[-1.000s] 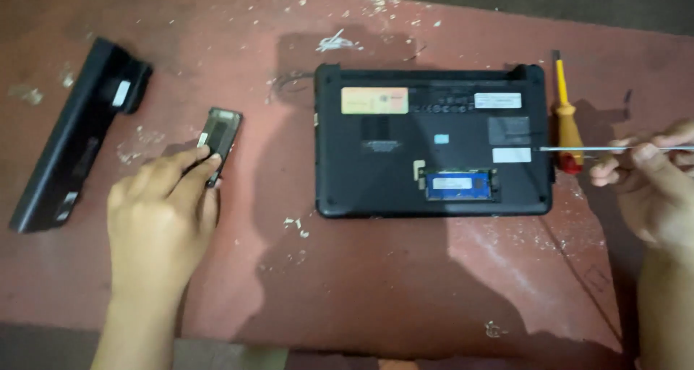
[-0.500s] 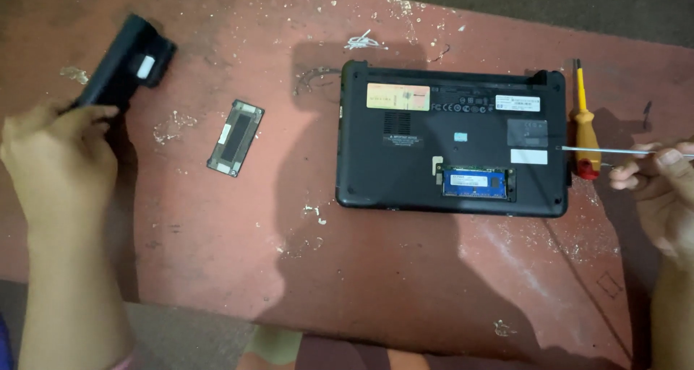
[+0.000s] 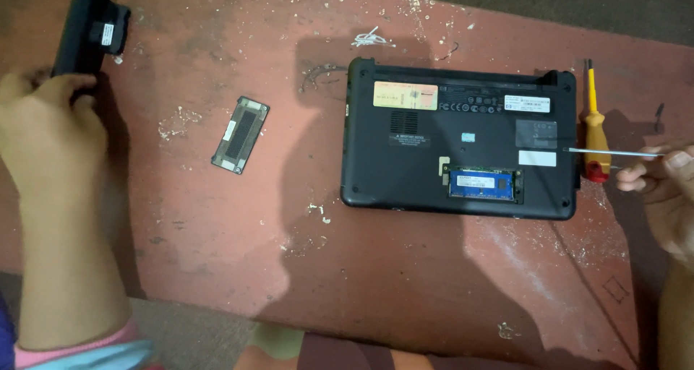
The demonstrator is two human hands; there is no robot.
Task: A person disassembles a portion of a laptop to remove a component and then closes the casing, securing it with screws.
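Red, scuffed table point(image 3: 405, 283), flecked with white chips. Left hand point(image 3: 43, 124) at the far left edge, fingers curled shut around the near end of a long black battery pack point(image 3: 87, 27), which lies angled toward the top-left corner with a small white label on its upper end. Right hand point(image 3: 661, 189) at the right edge, fingertips pinched closed on a thin metal screwdriver shaft point(image 3: 614, 152); the shaft runs level, its tip resting at the right edge of the laptop point(image 3: 459, 139). The laptop sits centre-right, black, flipped underside up, stickers and labels along its far strip. One small compartment in the base stands uncovered near the front edge, and a blue memory module point(image 3: 481, 184) lies seated inside it. The battery bay along the far edge cannot be judged clearly. A small black cover panel point(image 3: 241, 134) lies loose on the table between battery and laptop, well apart from both, tilted. A yellow-and-red screwdriver point(image 3: 594, 128) lies just beside the laptop's right side, under the thin shaft. A scrap of white wire point(image 3: 369, 37) lies beyond the laptop.
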